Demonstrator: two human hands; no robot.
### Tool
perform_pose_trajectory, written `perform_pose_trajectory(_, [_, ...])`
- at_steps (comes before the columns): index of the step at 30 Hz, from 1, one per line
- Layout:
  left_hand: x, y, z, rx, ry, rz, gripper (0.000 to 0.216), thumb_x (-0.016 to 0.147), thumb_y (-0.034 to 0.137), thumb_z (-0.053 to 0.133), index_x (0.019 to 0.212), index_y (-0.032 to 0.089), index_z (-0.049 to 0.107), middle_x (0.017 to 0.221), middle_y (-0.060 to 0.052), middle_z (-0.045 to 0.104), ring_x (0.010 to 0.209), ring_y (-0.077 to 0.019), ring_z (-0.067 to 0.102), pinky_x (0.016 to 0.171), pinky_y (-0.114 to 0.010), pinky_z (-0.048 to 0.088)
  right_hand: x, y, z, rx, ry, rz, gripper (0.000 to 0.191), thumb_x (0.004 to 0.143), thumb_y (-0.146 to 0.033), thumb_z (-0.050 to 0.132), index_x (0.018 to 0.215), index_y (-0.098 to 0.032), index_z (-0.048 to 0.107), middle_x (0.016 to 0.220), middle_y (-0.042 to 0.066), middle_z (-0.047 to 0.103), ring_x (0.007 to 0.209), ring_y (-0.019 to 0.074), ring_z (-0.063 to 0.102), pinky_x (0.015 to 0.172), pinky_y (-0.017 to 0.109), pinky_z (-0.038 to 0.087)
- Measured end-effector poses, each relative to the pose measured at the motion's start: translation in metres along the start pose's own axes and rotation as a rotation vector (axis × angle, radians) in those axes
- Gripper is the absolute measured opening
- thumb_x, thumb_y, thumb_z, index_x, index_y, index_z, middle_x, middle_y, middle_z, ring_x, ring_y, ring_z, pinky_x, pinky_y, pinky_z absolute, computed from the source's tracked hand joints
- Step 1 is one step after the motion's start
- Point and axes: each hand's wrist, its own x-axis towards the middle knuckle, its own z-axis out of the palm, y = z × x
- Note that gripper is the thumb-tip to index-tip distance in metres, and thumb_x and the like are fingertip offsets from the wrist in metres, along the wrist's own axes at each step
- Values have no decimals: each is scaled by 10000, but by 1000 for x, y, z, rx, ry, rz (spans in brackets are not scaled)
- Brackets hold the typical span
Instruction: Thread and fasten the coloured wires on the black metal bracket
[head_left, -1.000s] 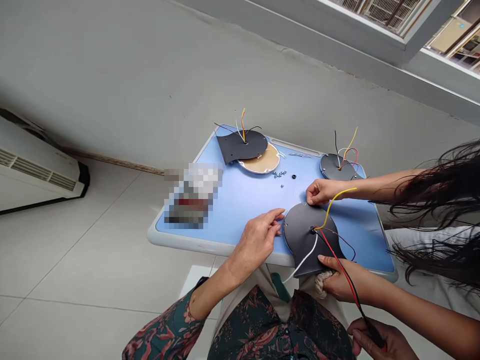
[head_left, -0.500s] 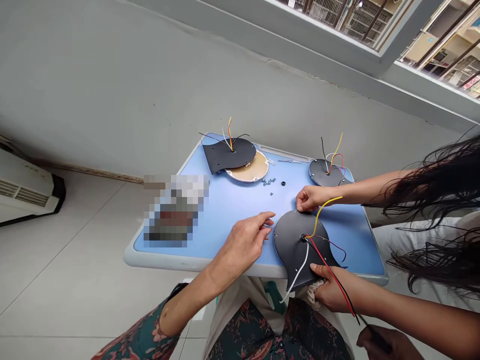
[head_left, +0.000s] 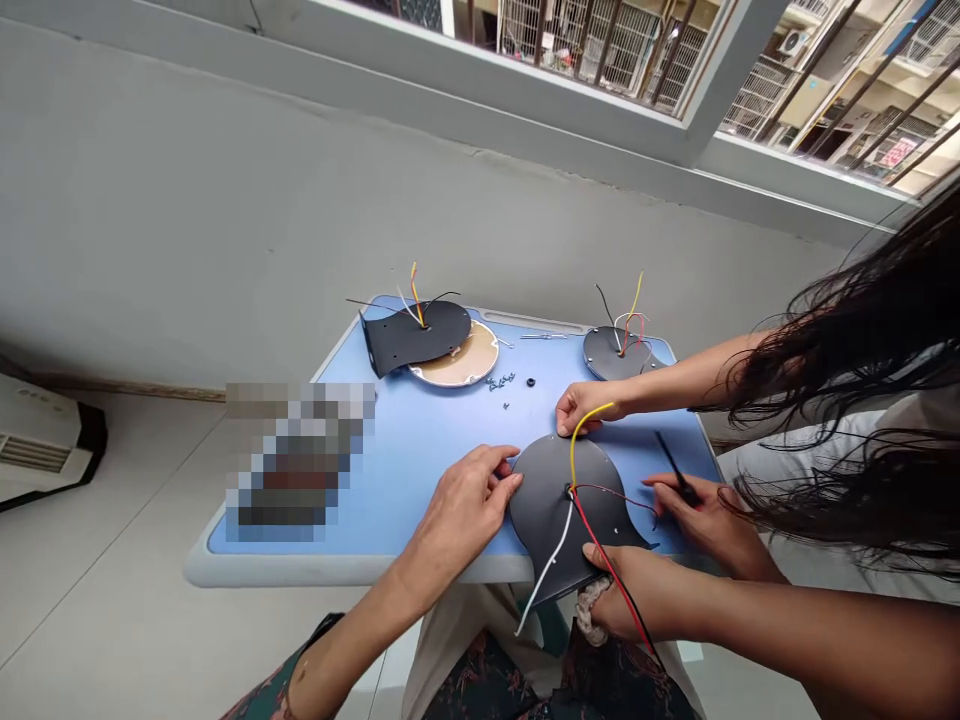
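Note:
A black plate [head_left: 562,540], round at the far end and flared at the near end, lies at the table's front edge. Yellow, white, red and black wires come out of its central hole. My left hand [head_left: 469,500] has its thumb and forefinger at the plate's left rim, with the thumb over the edge. To the plate's right, my right hand [head_left: 709,515] grips a screwdriver [head_left: 679,480], its shaft pointing up and left. A co-worker's hand [head_left: 581,407] pinches the far rim, and their other hand [head_left: 626,580] holds the near right corner.
On the blue table [head_left: 420,470] lie several small screws [head_left: 499,382] and a black ring [head_left: 531,382]. A second black plate [head_left: 420,335] with wires overlaps a tan disc [head_left: 469,365]. Another wired disc [head_left: 604,352] sits at the back right. A blurred-out item [head_left: 292,480] lies left.
My left hand has reached the plate's left rim. My right hand has come up from below with the screwdriver, to the plate's right. The view has shifted; the co-worker still holds the plate.

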Motion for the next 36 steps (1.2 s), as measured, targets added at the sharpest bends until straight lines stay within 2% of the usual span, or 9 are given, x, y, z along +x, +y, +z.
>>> perform_pose_trajectory(4, [2, -2, 4, 30, 14, 24, 310, 902, 258, 552, 1155, 181, 714, 891, -48, 695, 679, -170, 642, 732, -338, 548, 15, -14, 0, -316, 240, -216, 293, 788, -480, 744, 915, -219, 782, 606, 0, 636, 561, 154, 547, 577, 278, 448])
perform_pose_trajectory(8, [2, -7, 7, 61, 10, 76, 298, 906, 244, 544, 1143, 201, 719, 867, -41, 697, 667, -170, 643, 699, -320, 547, 21, -19, 14, -393, 256, -250, 333, 729, -502, 768, 901, -219, 792, 619, 10, 653, 583, 186, 566, 589, 304, 456])
perform_pose_trajectory(12, [13, -5, -13, 134, 40, 139, 287, 924, 243, 548, 1158, 208, 710, 902, -45, 720, 698, -180, 663, 691, -309, 541, 17, -18, 13, -386, 240, -233, 293, 739, -506, 756, 842, -232, 769, 616, 20, 648, 585, 200, 567, 585, 320, 471])
perform_pose_trajectory(17, [71, 11, -43, 333, 178, 212, 236, 922, 197, 578, 1104, 202, 728, 925, -63, 737, 826, -215, 674, 778, -336, 527, 19, -2, 4, -294, 235, -267, 249, 770, -507, 750, 894, -294, 786, 544, 9, 603, 520, 185, 542, 532, 317, 458])
perform_pose_trajectory(21, [121, 18, -33, 443, 133, 308, 178, 873, 133, 660, 1014, 191, 751, 958, -71, 755, 957, -255, 640, 845, -366, 506, 21, 1, 3, -278, 264, -254, 299, 724, -580, 756, 876, -325, 796, 520, 4, 596, 518, 195, 542, 516, 328, 453])
perform_pose_trajectory(24, [139, 14, -28, 456, 151, 302, 186, 858, 78, 651, 967, 184, 757, 954, -81, 759, 974, -267, 615, 851, -381, 493, 19, -3, 5, -299, 266, -241, 355, 699, -625, 743, 856, -313, 806, 524, 15, 596, 513, 200, 543, 516, 339, 457])
perform_pose_trajectory(28, [138, 3, -48, 458, 241, 250, 216, 913, 76, 549, 934, 170, 742, 962, -103, 750, 965, -268, 606, 844, -394, 480, 17, -3, 4, -317, 283, -275, 355, 718, -620, 734, 848, -301, 822, 538, 29, 610, 510, 205, 553, 521, 342, 450])
perform_pose_trajectory(31, [126, -3, -58, 463, 165, 277, 176, 873, 83, 614, 833, 205, 734, 871, -47, 740, 888, -225, 634, 797, -337, 489, 17, -1, 2, -314, 282, -291, 347, 723, -613, 733, 858, -308, 828, 536, 29, 612, 498, 204, 549, 509, 336, 436])
perform_pose_trajectory(36, [105, -11, -39, 484, 29, 313, 103, 830, 115, 721, 883, 202, 737, 852, -41, 732, 856, -214, 668, 753, -303, 500, 17, 0, 3, -309, 286, -299, 330, 738, -596, 732, 838, -293, 815, 536, 31, 615, 500, 206, 556, 506, 331, 436])
